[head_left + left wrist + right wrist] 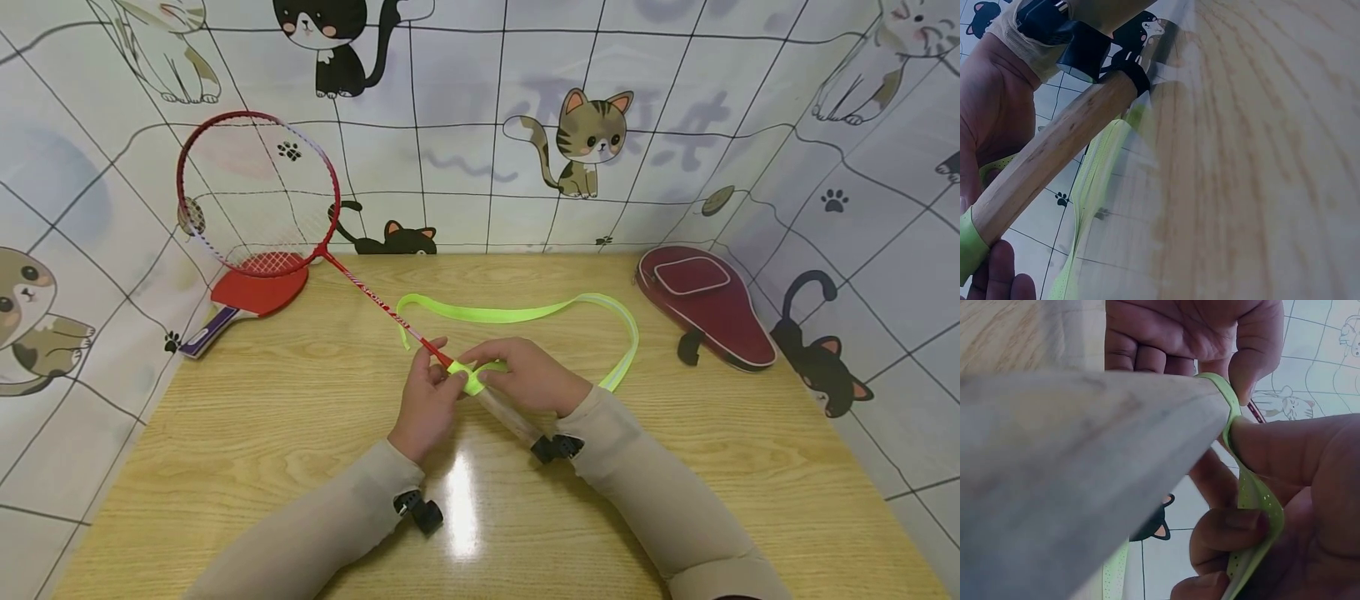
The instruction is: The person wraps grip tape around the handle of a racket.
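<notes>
A red badminton racket [367,292] slants across the table, its head at the upper left. My left hand [426,408] grips it where the shaft meets the handle, the thumb resting on a wrap of yellow-green perforated grip tape [467,379]. Below this wrap the wooden handle [1054,150] is bare, with a dark end. My right hand [540,377] is beside the handle and pinches the tape between thumb and fingers. In the right wrist view the tape band [1259,499] bends round the handle's upper end and passes through the right fingers. Its long free length loops over the table behind both hands.
A red table tennis bat [262,292] lies at the left, partly behind the racket head. At the right back lies a dark red bat case [701,304] with a dark tab. A cat-patterned sheet [465,167] lines the back and sides of the wooden table [262,433].
</notes>
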`<action>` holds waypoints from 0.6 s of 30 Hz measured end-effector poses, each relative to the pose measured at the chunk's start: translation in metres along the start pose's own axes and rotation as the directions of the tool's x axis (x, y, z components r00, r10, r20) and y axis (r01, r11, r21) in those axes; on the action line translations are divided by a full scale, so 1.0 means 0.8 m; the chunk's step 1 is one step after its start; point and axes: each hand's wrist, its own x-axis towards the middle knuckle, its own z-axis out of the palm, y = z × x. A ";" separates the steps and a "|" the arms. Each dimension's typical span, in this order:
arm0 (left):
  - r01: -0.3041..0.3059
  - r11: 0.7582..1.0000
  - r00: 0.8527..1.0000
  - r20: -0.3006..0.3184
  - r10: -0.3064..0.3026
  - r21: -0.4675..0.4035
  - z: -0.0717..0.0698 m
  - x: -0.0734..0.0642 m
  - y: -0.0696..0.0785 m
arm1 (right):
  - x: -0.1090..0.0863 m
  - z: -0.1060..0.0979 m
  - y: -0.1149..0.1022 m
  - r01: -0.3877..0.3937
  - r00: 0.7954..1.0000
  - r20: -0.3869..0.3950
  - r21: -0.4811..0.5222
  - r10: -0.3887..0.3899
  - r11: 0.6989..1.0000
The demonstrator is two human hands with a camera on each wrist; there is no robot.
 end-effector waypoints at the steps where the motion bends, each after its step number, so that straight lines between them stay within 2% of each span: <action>1: 0.000 1.000 1.000 0.000 0.000 0.000 0.000 0.000 0.000 | 0.000 0.000 0.000 -0.007 1.000 0.007 -0.004 0.007 1.000; 9: -0.004 1.000 1.000 0.018 0.004 -0.015 0.000 0.000 -0.002 | -0.002 -0.003 -0.003 -0.042 0.998 0.045 -0.010 0.043 0.999; 18: -0.024 0.999 0.999 0.026 0.025 -0.033 0.001 -0.003 0.000 | -0.003 -0.005 -0.005 -0.014 0.999 0.029 0.003 0.014 1.000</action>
